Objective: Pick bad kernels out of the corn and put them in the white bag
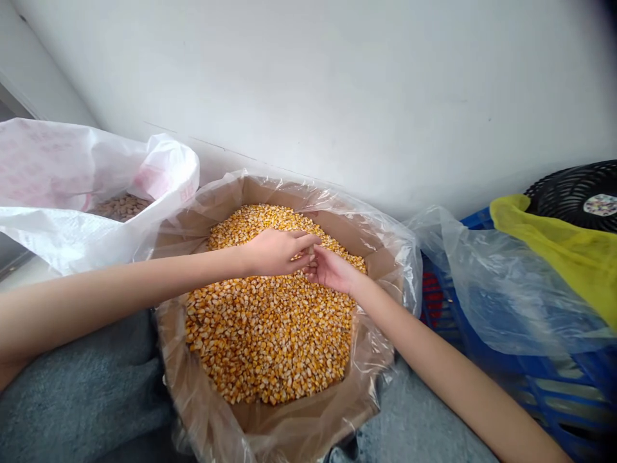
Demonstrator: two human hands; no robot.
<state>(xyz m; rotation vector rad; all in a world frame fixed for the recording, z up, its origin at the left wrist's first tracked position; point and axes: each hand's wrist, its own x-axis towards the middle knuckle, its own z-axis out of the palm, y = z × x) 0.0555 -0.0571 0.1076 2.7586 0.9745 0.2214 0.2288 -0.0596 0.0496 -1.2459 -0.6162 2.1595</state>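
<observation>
Dried corn kernels (274, 334) fill a brown container lined with a clear plastic bag (409, 270). Just above the kernels, my left hand (277, 251) reaches in from the left with its back up and its fingers curled together. My right hand (332, 269) comes from the right, palm partly turned up, its bent fingers meeting those of my left hand. Something small and pale tan shows between the fingertips of both hands; its kind cannot be made out.
On the left stands a white woven sack (168, 170) with brown pellets (123, 207) inside. To the right are a blue plastic crate (486, 360), a clear plastic sheet (506, 289), a yellow bag (559, 238) and a black round grille (573, 190). A white wall (337, 83) rises behind.
</observation>
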